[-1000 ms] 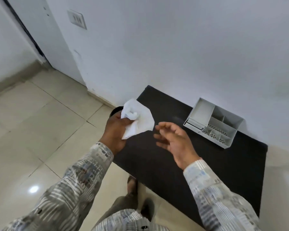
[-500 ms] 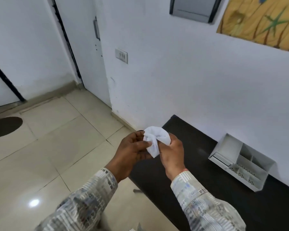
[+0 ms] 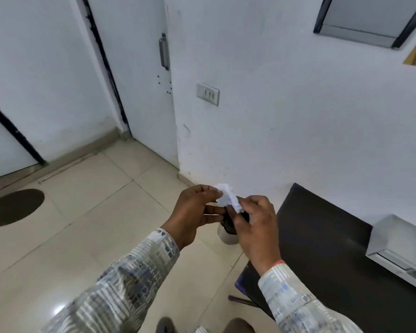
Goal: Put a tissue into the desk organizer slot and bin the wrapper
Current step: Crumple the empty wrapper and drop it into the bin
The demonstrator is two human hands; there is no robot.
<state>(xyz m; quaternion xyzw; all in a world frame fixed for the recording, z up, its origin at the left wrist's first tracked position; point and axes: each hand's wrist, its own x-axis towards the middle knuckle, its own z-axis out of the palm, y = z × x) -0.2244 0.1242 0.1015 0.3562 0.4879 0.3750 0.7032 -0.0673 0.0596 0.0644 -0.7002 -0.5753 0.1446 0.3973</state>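
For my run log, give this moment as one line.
left hand: pinching crumpled white tissue | right hand: pinching same tissue | grey plastic desk organizer: on black table, untouched

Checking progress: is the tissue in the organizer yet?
No, both the left hand and the right hand hold the tissue over the floor, away from the organizer.

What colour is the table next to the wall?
The table is black, as the head view shows.

View: head-worn, single.
Facing: forward and down, over hands (image 3: 226, 219) toward floor (image 3: 82, 212) and wall (image 3: 274, 116).
Range: close.
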